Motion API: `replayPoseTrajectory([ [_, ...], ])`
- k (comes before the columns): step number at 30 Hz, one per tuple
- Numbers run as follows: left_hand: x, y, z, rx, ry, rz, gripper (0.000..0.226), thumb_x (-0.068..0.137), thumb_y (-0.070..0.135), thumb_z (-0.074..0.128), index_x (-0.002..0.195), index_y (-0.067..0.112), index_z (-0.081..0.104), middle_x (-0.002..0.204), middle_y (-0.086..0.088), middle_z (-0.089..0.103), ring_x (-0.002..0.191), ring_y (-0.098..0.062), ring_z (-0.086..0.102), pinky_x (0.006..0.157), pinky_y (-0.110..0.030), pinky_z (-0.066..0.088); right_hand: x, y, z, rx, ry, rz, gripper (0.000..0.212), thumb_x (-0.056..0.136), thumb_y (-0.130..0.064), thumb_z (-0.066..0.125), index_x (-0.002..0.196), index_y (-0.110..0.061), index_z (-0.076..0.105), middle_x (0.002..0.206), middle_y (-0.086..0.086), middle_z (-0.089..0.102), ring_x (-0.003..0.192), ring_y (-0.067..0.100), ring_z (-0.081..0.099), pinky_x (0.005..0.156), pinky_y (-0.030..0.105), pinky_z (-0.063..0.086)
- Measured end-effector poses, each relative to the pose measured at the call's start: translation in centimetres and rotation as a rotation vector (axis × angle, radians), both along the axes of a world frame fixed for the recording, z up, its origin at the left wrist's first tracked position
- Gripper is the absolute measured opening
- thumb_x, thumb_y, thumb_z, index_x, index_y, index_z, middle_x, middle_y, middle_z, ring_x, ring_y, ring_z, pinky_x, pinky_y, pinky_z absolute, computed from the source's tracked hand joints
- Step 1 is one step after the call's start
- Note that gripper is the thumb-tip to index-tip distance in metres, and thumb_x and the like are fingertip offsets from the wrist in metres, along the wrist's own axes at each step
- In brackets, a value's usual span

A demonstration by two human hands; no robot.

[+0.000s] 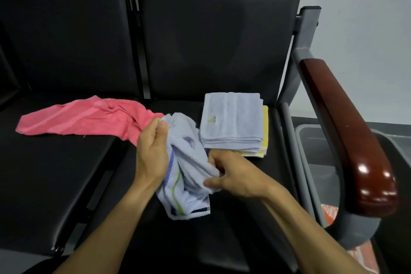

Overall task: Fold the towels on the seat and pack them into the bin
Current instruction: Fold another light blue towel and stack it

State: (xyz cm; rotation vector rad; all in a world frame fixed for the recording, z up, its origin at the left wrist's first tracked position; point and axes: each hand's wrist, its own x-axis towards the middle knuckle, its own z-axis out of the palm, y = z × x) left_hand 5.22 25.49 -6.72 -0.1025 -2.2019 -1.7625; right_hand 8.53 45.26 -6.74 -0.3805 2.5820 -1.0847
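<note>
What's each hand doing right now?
Left hand: grips the striped towel at its upper end.
Right hand: pinches the same towel's bunched middle.

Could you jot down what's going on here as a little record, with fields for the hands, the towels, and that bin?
left hand: grips the upper part of the crumpled pale blue towel
right hand: pinches the same towel lower down, on its right side
towel in hand: unfolded, striped border visible
folded stack: pale blue towel on top with a label, yellow one beneath, on the seat
pink towel: lies unfolded on the seat, to the left
bin: grey, beyond the armrest at right; no towels visible inside
</note>
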Motion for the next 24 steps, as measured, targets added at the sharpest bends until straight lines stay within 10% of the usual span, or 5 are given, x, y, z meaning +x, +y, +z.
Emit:
replayPoseTrajectory([
  [8, -1.1, -1.6, 0.5, 0.152, -0.035, 0.221, 0.039, 0.102, 0.031, 0.039, 0.064, 0.030, 0.042, 0.066, 0.013, 0.042, 0.066, -0.010, 0.039, 0.069, -0.035, 0.037, 0.5, 0.1, -1.0, 0.348, 0.052, -0.061, 0.024, 0.092, -0.030, 0.061, 0.113, -0.022, 0.053, 0.110, 0.005, 0.060, 0.089, 0.027, 0.059, 0.071, 0.036, 0.048],
  [12, -0.6, -1.1, 0.6, 0.252, -0.097, -0.039, 0.042, 0.101, 0.035, 0.047, 0.071, 0.006, 0.048, 0.070, -0.007, 0.044, 0.066, -0.020, 0.040, 0.064, -0.033, 0.038, 0.7, 0.0, -1.7, 0.343, -0.040, 0.038, 0.043, 0.085, -0.059, 0.066, 0.104, -0.024, 0.051, 0.101, -0.001, 0.061, 0.092, 0.024, 0.056, 0.077, 0.040, 0.050],
  [18, 0.1, 0.1, 0.8, 0.229, -0.135, -0.281, 0.044, 0.097, 0.030, 0.047, 0.083, -0.012, 0.046, 0.080, -0.016, 0.050, 0.075, -0.027, 0.046, 0.069, -0.038, 0.043, 0.0, -1.8, -1.5, -0.141, 0.199, -0.163, 0.033, 0.105, -0.041, 0.043, 0.132, -0.032, 0.059, 0.116, -0.005, 0.060, 0.110, 0.013, 0.055, 0.095, 0.027, 0.044],
  [24, 0.3, 0.5, 0.6, 0.062, -0.117, -0.341, 0.045, 0.101, 0.032, 0.044, 0.088, -0.010, 0.053, 0.076, -0.026, 0.054, 0.070, -0.027, 0.050, 0.063, -0.050, 0.045, -0.2, -2.4, -0.6, -0.477, 0.073, -0.234, 0.013, 0.092, -0.027, 0.072, 0.101, -0.018, 0.069, 0.077, 0.004, 0.069, 0.071, 0.018, 0.062, 0.075, 0.034, 0.053],
])
